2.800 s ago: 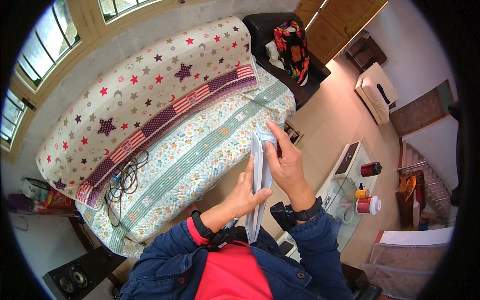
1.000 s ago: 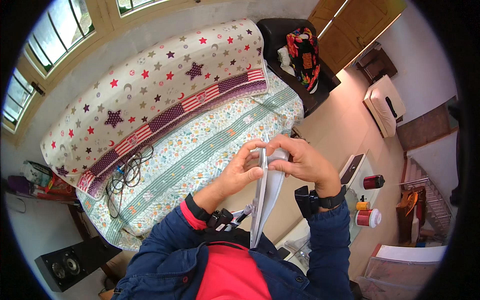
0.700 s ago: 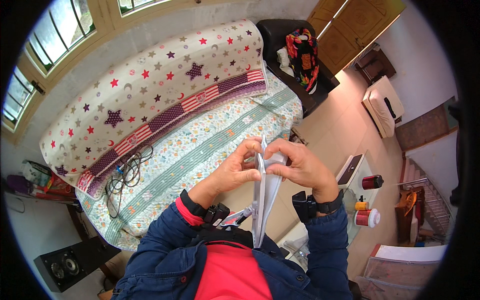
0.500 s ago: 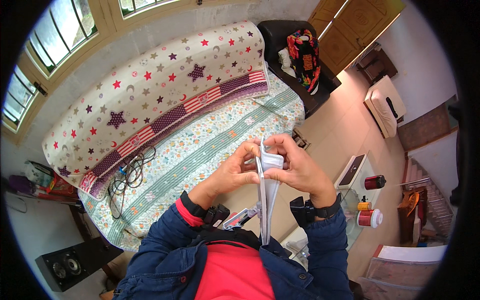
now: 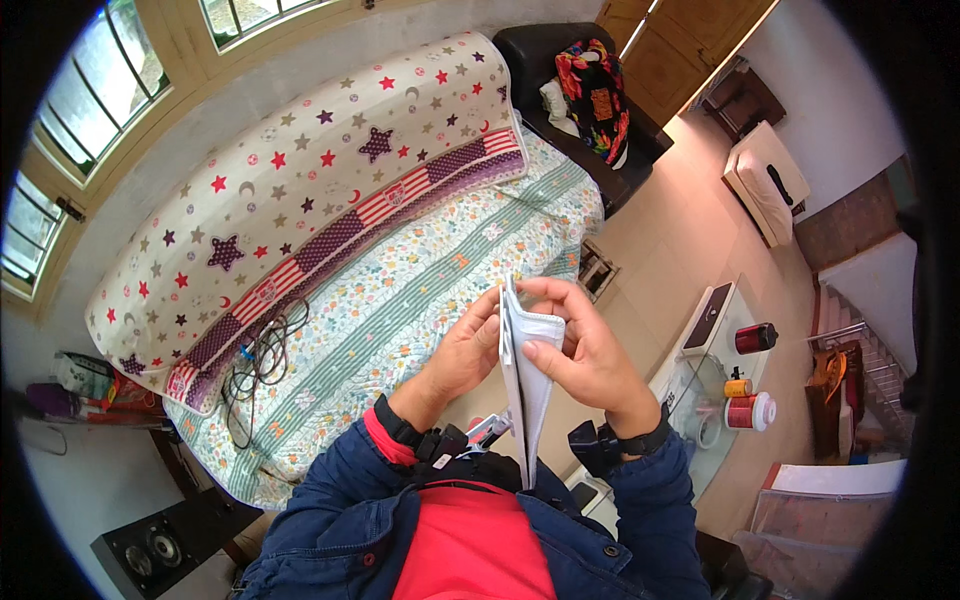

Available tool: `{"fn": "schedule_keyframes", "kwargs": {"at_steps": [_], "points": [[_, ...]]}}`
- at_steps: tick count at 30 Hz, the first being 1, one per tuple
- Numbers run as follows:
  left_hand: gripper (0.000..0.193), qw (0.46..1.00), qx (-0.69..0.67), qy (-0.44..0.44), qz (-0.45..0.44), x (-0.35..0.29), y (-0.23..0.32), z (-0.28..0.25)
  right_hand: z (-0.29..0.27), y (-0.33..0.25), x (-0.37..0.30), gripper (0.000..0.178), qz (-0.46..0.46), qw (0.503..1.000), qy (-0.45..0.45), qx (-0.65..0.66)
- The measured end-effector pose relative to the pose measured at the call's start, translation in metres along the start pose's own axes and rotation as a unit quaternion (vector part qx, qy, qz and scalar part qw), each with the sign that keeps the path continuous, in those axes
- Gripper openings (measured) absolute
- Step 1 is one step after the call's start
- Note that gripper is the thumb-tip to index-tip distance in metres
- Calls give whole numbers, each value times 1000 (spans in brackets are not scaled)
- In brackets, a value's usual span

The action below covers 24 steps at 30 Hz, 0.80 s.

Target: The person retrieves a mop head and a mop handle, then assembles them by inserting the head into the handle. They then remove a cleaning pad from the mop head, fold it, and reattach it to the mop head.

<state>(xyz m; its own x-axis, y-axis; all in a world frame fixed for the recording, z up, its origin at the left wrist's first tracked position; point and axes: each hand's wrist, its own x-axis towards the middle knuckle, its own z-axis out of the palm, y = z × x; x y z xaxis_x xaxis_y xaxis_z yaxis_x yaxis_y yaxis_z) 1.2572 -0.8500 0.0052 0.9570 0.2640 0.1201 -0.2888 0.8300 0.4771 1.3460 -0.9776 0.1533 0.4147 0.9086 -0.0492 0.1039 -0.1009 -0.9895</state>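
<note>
Upright in front of my chest is a thin, flat, pale grey thing (image 5: 536, 390) seen nearly edge-on. A stitched, cloth-like flap stands away from its stiff side, and its exact kind cannot be made out. My left hand (image 5: 466, 352) is closed on the stiff side, fingertips partly hidden behind it. My right hand (image 5: 590, 350) grips the flap side, thumb pressed on the cloth and index finger reaching over near the top edge. Both wrists wear black straps with small dark boxes.
Beyond my hands is a daybed with a floral cover (image 5: 400, 315), a star-patterned mat (image 5: 300, 170) and a coiled cable (image 5: 262, 370). A glass table (image 5: 690, 465) with a dark red canister (image 5: 755, 338) and jars stands at right. A black speaker (image 5: 150, 545) lies lower left.
The flat thing has turned slightly, showing more of the flap's face. My left thumb has moved up from its pinch, and my right thumb lies farther onto the cloth. The view has shifted a little.
</note>
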Motion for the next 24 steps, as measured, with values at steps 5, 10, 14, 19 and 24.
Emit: {"fn": "schedule_keyframes", "kwargs": {"at_steps": [5,10,14,19,24], "points": [[54,1000,-21,4,2,-1,2,2,11,8,-9,41,-142,962,138,-188],[53,999,-15,-12,38,6,1,3,8,2,-16,33,-182,947,111,-240],[40,995,52,10,88,7,-9,10,5,2,-30,30,-163,926,165,-299],[35,960,245,3,138,3,-16,27,-12,27,-45,20,-162,913,228,-298],[30,952,286,-66,89,1,-5,39,-27,46,-64,17,-151,930,259,-213]]}}
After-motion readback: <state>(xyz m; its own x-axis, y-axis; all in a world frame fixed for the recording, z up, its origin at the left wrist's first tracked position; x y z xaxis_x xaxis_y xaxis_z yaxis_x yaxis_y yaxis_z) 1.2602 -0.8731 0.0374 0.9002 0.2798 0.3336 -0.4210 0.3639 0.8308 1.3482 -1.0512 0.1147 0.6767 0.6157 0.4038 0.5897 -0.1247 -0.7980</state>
